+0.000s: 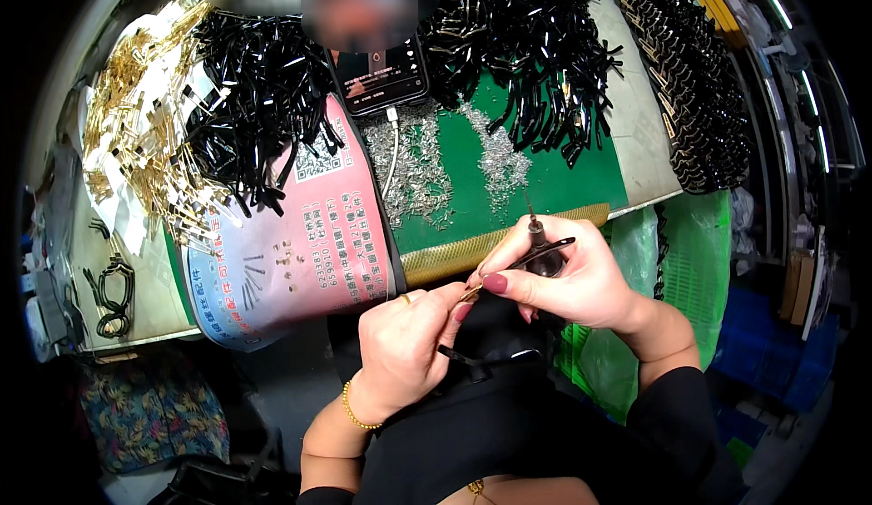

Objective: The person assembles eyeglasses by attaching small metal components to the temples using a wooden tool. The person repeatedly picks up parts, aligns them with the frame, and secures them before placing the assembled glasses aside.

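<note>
My left hand and my right hand meet in front of my body, fingertips pinched together at a small gold-coloured joint. Out of my right hand sticks a slim black eyeglass temple, its curved end to the right. The same hand also holds a dark screwdriver, its thin tip pointing up and away from me. Below my left fingers extends another black temple-like piece. Whether the two black pieces join at the gold part is hidden by my fingers.
Piles of black temples, gold metal pieces and small screws cover the table. Clear tiny bits lie on the green mat. A phone with a white cable stands at the back. Stacked black temples are at right, above a green basket.
</note>
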`<state>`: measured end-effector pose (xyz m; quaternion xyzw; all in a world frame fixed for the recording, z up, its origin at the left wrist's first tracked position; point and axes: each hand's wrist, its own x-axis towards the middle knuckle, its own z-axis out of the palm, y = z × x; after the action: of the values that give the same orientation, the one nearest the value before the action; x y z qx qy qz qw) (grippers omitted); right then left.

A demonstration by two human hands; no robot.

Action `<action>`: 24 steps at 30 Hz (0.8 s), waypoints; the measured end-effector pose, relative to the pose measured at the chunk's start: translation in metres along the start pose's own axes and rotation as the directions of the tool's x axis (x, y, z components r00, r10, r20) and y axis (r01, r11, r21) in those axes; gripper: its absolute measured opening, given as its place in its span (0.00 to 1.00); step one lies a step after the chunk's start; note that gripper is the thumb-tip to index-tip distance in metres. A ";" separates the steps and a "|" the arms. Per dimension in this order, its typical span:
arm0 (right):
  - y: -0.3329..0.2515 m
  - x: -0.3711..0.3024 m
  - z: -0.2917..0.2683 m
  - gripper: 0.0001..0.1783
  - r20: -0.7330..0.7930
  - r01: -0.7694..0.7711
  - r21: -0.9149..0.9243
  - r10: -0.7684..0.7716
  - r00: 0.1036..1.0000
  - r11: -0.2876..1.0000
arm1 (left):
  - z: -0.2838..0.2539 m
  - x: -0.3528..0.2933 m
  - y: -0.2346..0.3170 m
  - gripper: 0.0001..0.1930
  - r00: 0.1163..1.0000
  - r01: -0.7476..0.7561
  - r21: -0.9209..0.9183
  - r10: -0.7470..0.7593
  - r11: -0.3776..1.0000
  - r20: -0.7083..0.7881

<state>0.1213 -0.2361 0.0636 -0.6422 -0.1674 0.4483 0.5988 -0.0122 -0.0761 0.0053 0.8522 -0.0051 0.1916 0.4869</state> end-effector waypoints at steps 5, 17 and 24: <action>0.003 -0.004 0.004 0.03 -0.016 0.042 -0.089 -0.043 0.999 0.995 | 0.005 -0.004 -0.001 0.07 0.996 0.024 0.083 -0.031 0.996 0.082; -0.008 -0.007 -0.046 0.15 0.154 0.172 -0.980 -0.162 0.975 0.105 | -0.003 -0.001 -0.005 0.09 0.910 0.400 -0.350 -0.413 0.847 0.042; 0.002 -0.006 -0.055 0.24 0.174 0.196 -0.973 -0.165 0.971 0.122 | 0.020 0.018 0.003 0.12 0.845 0.510 -0.596 -0.491 0.621 0.212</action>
<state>0.1602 -0.2753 0.0580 -0.8457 -0.5018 0.1620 0.0819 0.0097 -0.0909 0.0049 0.6079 0.1613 0.0234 0.7771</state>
